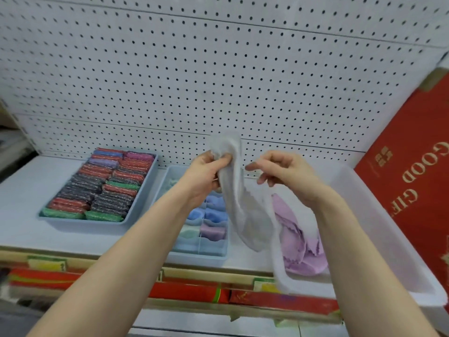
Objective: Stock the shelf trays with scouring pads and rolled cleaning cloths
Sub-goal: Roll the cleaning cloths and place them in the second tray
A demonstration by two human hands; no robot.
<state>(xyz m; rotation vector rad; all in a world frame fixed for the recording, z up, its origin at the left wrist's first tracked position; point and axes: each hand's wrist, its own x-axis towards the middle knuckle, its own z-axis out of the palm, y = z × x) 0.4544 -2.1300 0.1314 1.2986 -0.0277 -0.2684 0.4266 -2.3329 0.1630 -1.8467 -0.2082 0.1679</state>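
Here left hand (pixel 206 173) pinches limp fuzzy grey cloth (pixel 243 207); right hand (pixel 279 173) loosely curled, empty.

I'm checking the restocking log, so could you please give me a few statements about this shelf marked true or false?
1. The left hand grips a pale grey cloth. True.
2. The right hand holds a scouring pad. False: it holds no pad; its fingers are loosely curled beside the cloth.
3. The scouring pads fill the left tray. True.
4. The purple cloths lie in the divided tray. False: they lie in the white bin.
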